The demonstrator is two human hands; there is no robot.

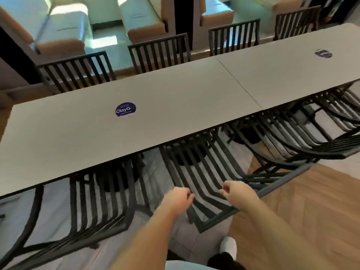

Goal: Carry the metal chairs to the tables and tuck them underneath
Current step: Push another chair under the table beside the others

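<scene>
A black metal slatted chair stands tucked under the near edge of the long grey table, its back leaning toward me. My left hand hovers at the left side of that chair back, fingers curled in, holding nothing. My right hand hangs over the right side of the back, fingers loosely bent and apart, not gripping the rail. Another chair is tucked in to the left. More chairs are tucked in to the right.
Several matching chairs line the table's far side. Beyond them stand cushioned booth seats. A round purple sticker marks the tabletop. My white shoe is on the floor, with wood flooring to the right.
</scene>
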